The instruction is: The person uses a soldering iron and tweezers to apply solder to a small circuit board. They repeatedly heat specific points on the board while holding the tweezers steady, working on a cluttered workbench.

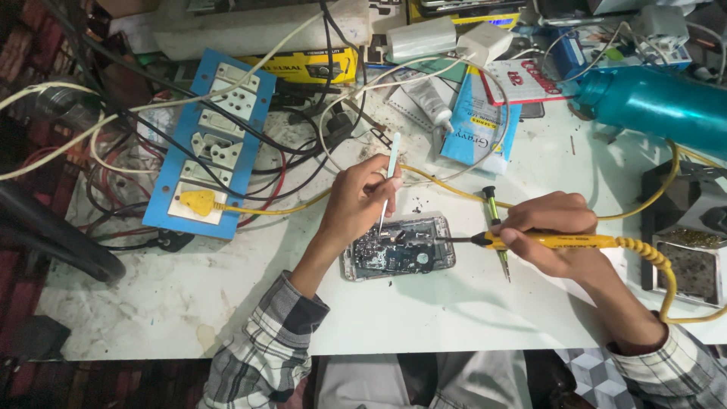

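Observation:
An opened phone [397, 251] lies flat on the white workbench [424, 318], its circuit board exposed. My left hand [356, 201] holds thin white tweezers [389, 178] upright, their tip down on the board. My right hand [549, 231] grips a yellow-handled soldering iron [564, 241], its dark tip touching the board's right side. A small green-handled screwdriver [496, 231] lies on the bench under my right hand's fingers.
A blue switchboard [216, 144] with a yellow plug and tangled cables sits at left. A teal hot-air tool [659, 102] lies at the back right, a soldering stand [689, 242] at the right edge. Tubes, packets and chargers crowd the back.

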